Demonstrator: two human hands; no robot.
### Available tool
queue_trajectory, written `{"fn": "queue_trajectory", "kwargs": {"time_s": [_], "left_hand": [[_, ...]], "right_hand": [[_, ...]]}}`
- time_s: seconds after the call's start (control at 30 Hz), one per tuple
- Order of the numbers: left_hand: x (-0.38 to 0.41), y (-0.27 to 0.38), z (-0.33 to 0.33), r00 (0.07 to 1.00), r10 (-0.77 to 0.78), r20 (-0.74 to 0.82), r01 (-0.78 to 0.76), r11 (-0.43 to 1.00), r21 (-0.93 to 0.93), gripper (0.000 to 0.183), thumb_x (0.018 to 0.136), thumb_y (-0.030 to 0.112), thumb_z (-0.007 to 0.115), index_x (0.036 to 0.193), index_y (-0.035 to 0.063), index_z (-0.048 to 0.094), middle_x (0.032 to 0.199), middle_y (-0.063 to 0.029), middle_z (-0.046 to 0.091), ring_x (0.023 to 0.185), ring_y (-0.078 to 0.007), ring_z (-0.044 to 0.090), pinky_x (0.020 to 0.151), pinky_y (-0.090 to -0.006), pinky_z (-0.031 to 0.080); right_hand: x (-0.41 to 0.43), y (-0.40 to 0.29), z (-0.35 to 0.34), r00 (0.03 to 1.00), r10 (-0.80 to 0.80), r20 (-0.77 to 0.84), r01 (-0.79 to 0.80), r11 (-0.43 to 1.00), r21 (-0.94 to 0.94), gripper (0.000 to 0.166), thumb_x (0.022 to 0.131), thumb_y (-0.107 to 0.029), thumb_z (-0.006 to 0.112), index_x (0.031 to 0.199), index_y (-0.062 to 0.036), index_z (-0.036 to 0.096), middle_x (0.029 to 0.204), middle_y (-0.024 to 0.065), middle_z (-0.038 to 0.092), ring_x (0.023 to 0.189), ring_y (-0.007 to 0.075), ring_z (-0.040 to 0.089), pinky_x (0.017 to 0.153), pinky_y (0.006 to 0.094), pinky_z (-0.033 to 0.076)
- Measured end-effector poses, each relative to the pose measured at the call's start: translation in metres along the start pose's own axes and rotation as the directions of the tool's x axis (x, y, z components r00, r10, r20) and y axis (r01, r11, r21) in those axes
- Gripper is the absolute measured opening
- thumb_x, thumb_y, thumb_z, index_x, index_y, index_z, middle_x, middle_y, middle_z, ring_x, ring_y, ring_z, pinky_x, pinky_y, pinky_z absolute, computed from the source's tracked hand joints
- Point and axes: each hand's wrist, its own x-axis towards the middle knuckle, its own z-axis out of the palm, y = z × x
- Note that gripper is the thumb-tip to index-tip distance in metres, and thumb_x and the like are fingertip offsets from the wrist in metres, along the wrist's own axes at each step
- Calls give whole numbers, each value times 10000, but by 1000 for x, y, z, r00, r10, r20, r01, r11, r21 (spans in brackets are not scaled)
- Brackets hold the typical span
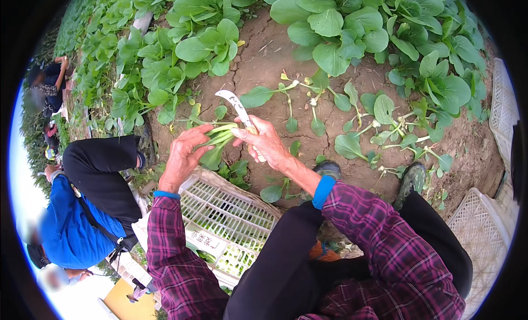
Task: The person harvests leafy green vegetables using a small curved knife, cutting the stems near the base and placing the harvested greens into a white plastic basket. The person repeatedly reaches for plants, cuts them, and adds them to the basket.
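Note:
My left hand [184, 151] holds a small bunch of leafy greens [218, 139] by its pale green stalks, leaves hanging below. Close beside it on the right, my right hand [264, 142] grips a small curved-blade knife [234, 104] by its light handle, the blade pointing up and away. The right fingertips meet the stalk ends. Beneath my left hand stands a white plastic crate [231, 221] with slatted sides and greens inside; it bears writing. Cut leaves and root ends [398, 126] lie scattered on the soil beyond my right hand.
Growing leafy greens [330, 23] fill the far side of cracked soil [264, 52]. White plastic crates [478, 229] stand at the right. A person in a blue jacket [78, 225] sits close at the left; other people are farther back. My boots [412, 182] rest on the soil.

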Motion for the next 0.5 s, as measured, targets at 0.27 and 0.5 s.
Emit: {"fn": "queue_trajectory", "kwargs": {"time_s": [0.27, 0.5], "left_hand": [[28, 62, 20, 994, 10, 106, -48, 931, 361, 918, 626, 379, 881, 1366, 48, 449, 1473, -217, 409, 1390, -368, 365, 1148, -508, 259], [48, 54, 56, 971, -135, 198, 61, 937, 344, 687, 693, 230, 808, 1263, 60, 464, 1021, -152, 649, 1037, -343, 608, 996, -508, 390]], "right_hand": [[-15, -5, -19, 982, -18, -190, 36, 995, 92, 324, 821, -74, 750, 1089, 1, 584, 748, 31, 637, 445, 37, 476, 345, 200, 362], [-20, -16, -18, 989, -104, -107, 104, 995, -1, 250, 856, -138, 748, 1014, 10, 622, 682, -5, 581, 458, 40, 477, 373, 199, 361]]}}
